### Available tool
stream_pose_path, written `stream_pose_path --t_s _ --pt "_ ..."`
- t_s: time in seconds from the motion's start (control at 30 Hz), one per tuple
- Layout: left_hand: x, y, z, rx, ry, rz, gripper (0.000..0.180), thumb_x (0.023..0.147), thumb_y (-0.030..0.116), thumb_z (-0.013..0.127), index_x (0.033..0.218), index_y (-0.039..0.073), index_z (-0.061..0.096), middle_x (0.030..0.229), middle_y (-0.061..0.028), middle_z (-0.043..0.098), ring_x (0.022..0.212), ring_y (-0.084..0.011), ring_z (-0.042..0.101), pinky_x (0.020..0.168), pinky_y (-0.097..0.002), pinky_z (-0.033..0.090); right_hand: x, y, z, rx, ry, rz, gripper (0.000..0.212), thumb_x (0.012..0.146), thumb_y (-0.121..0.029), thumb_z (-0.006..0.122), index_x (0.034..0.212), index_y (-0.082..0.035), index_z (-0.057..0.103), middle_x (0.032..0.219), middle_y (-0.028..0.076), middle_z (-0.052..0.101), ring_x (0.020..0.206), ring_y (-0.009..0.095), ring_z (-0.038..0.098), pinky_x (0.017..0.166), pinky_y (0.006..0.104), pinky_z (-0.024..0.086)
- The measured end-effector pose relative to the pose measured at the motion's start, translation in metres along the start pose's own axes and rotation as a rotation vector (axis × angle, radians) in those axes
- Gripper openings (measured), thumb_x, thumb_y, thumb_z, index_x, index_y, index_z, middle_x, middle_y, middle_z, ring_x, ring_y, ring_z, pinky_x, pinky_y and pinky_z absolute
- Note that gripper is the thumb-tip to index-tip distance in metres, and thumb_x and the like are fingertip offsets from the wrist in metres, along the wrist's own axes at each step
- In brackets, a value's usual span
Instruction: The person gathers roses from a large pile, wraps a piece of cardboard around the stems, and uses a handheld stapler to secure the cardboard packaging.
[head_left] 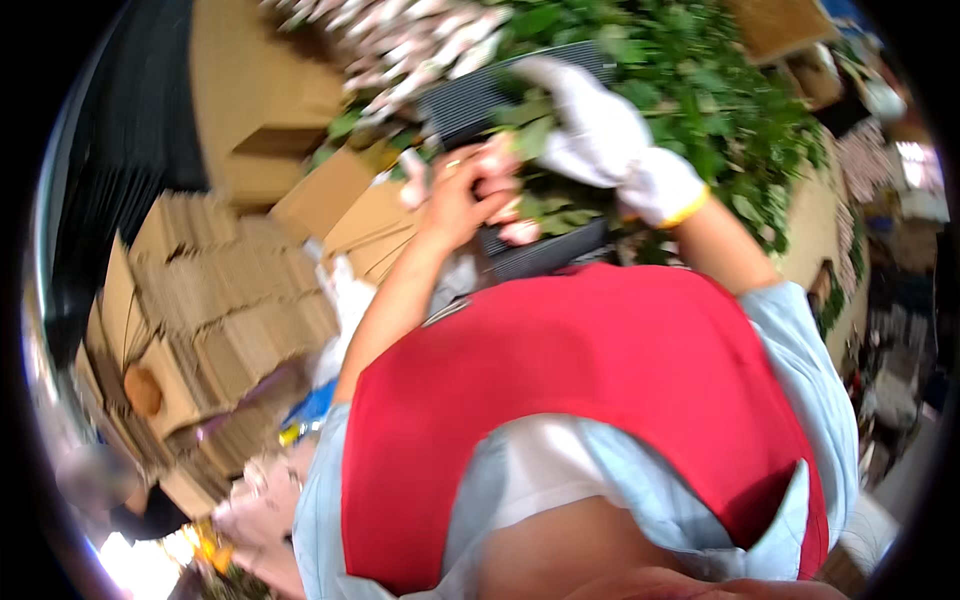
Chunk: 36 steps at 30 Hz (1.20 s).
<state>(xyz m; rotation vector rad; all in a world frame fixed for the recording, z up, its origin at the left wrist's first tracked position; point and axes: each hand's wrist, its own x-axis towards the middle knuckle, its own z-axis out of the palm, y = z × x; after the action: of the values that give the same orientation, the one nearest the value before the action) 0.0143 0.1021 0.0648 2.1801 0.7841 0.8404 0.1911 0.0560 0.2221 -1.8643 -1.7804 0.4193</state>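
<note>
My left hand [458,200], bare and with a ring, curls its fingers around the heads of pale pink roses [497,165]. More pink heads [520,232] show just below its fingers. My right hand [598,130] wears a white glove with a yellow cuff. Its blurred fingers stretch out up and to the left over green leaves [533,138], and some leaves show between them. Beneath both hands lies a dark grey corrugated sheet [550,250], its far part [470,105] beyond my fingers. The rose stems are mostly hidden by the glove and foliage.
Rows of pale pink wrapped roses [420,45] lie at the far side, their leafy stems [700,110] spreading right. Stacked flat cardboard [230,300] stands at left, near a cardboard box [260,80]. A white plastic bag [345,310] sits beside my left forearm.
</note>
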Motion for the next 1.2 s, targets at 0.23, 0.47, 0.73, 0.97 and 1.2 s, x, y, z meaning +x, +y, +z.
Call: stream_pose_path --t_s 0.23,0.47,0.73,0.97,1.2 --pt "0.009 -0.015 -0.008 -0.018 -0.058 -0.114 0.041 0.069 0.013 0.078 0.107 0.005 0.065 0.110 -0.0148 0.062 0.106 -0.0340 0.053 0.095 -0.0416 0.040 0.009 0.026 -0.014 -0.449 -0.040 -0.470 0.036 0.071 -0.020 0.065 0.107 -0.018 0.065 0.105 0.005 0.060 0.096 0.026 0.061 0.078 0.0400 0.052" --pt "-0.002 -0.015 -0.011 -0.020 0.028 0.046 0.045 0.070 0.019 0.076 0.114 0.011 0.065 0.117 -0.0112 0.060 0.110 -0.0311 0.053 0.095 -0.0393 0.041 0.007 -0.048 -0.064 -0.736 0.013 -0.462 0.020 0.068 -0.022 0.067 0.085 -0.012 0.063 0.072 0.005 0.063 0.067 0.027 0.064 0.055 0.0401 0.051" --pt "-0.018 0.002 0.002 -0.103 0.109 -0.078 0.042 0.071 0.028 0.074 0.110 0.014 0.069 0.107 -0.0094 0.066 0.111 -0.0316 0.051 0.096 -0.0408 0.043 0.021 0.035 0.037 -0.411 -0.201 -0.294 0.031 0.082 -0.035 0.065 0.100 -0.011 0.061 0.087 0.012 0.066 0.078 0.034 0.065 0.066 0.0430 0.052" --pt "-0.025 0.022 0.009 0.177 0.181 -0.180 0.042 0.073 0.035 0.074 0.111 0.019 0.067 0.118 -0.0116 0.048 0.106 -0.0314 0.045 0.090 -0.0447 0.040 0.015 0.048 0.045 -0.698 -0.295 -0.516 0.048 0.068 -0.022 0.068 0.113 -0.015 0.054 0.081 0.004 0.060 0.063 0.024 0.063 0.052 0.0402 0.049" --pt "-0.011 0.011 -0.002 0.460 0.084 0.165 0.045 0.072 0.037 0.075 0.105 0.009 0.064 0.132 -0.0050 0.050 0.110 -0.0298 0.045 0.094 -0.0427 0.035 0.014 0.043 0.046 -0.724 -0.221 -0.543 0.046 0.069 -0.021 0.067 0.112 -0.015 0.054 0.081 0.003 0.061 0.059 0.025 0.062 0.050 0.0392 0.048"
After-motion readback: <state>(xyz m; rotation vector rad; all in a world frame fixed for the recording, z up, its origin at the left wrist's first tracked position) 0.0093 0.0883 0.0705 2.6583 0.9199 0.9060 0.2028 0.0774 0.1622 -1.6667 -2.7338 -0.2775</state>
